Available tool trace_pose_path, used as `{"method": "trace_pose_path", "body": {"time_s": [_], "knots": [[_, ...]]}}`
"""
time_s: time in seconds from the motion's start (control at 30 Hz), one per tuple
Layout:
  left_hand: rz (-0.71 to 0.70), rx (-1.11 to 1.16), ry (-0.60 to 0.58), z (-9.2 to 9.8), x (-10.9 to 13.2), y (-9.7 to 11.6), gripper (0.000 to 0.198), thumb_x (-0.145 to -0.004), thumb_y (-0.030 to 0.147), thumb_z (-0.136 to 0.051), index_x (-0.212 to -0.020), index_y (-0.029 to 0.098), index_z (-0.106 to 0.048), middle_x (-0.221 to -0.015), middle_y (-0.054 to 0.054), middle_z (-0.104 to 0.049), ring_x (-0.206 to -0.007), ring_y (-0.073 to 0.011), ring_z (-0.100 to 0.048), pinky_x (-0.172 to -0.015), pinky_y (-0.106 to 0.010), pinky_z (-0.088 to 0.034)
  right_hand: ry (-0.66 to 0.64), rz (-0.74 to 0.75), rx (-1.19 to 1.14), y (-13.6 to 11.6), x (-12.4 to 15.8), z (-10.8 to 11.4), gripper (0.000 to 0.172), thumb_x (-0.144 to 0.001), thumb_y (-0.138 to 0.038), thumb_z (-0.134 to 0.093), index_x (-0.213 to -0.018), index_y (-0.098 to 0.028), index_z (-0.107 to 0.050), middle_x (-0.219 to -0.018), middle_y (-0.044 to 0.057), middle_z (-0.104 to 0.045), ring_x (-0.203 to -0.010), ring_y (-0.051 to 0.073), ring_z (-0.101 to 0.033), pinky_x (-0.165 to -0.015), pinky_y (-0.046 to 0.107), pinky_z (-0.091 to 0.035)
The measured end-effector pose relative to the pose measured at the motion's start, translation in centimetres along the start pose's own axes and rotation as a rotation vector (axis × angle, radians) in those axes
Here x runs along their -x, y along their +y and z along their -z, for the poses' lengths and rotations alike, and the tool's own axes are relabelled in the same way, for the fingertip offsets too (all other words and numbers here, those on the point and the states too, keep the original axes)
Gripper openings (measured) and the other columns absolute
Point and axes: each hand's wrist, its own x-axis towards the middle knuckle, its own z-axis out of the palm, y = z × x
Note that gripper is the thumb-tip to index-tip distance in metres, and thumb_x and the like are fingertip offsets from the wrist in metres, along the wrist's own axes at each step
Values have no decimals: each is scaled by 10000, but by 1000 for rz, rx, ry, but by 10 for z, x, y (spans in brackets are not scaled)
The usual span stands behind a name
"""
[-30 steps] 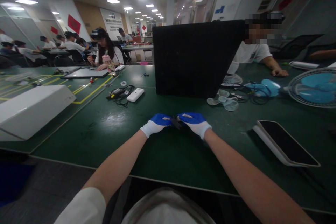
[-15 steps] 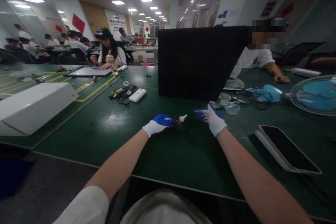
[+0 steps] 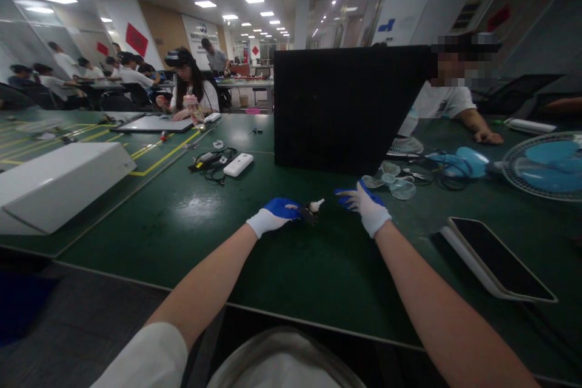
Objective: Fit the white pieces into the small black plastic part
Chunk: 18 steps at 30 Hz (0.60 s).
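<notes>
My left hand [image 3: 278, 211], in a white glove with blue coating, is closed on the edge of a small dark part with a white pointed tip [image 3: 314, 208]. It is held just over the green table, and its exact kind cannot be made out. To the right, apart from the part, is my right hand [image 3: 361, 201], gloved the same way. Its fingers stretch leftward, spread a little, and nothing shows in them. A clear fan blade [image 3: 389, 179] lies just beyond the right hand.
A large black panel [image 3: 336, 109] stands ahead. Rightward lie a blue fan [image 3: 545, 160], cables, and a phone [image 3: 500, 254] propped on a white block. Leftward are a white box [image 3: 68, 185], a white power bank [image 3: 239, 165] and black cables [image 3: 211, 160]. A co-worker's hand [image 3: 487, 135] rests at far right.
My right hand has shifted very slightly left. My left hand and the dark part stay in place. A person in the far background has risen upright.
</notes>
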Motion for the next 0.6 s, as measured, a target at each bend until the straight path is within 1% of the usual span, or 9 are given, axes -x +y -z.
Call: {"method": "trace_pose_path", "body": {"time_s": [0.17, 0.37, 0.47, 0.6], "knots": [[-46, -37, -3, 0, 1, 3, 283, -903, 330, -598, -1079, 185, -765, -1008, -57, -759, -880, -181, -684, -876, -362, -545, 23, -13, 25, -7, 6, -3, 911, -920, -793, -137, -1101, -204, -808, -1002, 143, -770, -849, 269, -673, -762, 353, -516], [-45, -40, -3, 0, 1, 2, 271, -906, 321, -594, -1070, 189, -764, -997, -47, -758, -888, -184, -683, -899, -374, -544, 31, -17, 49, -16, 17, -7, 888, -939, -767, -131, -1123, -215, -803, -1065, 140, -769, -944, 282, -677, -822, 361, -524], [-37, -55, 9, 0, 2, 2, 245, -896, 315, -613, -1037, 190, -770, -997, -45, -759, -914, -192, -686, -925, -387, -539, 36, -4, 41, -15, 19, -8, 874, -938, -767, -146, -1118, -218, -802, -1071, 137, -766, -974, 289, -678, -845, 364, -524], [-42, -3, 27, 3, 6, 0, 257, -889, 340, -639, -1037, 180, -775, -1020, -60, -766, -949, -206, -699, -949, -403, -537, 30, 0, 26, -11, 18, -6, 850, -939, -763, -155, -1095, -239, -805, -1075, 119, -765, -983, 292, -677, -868, 372, -521]]}}
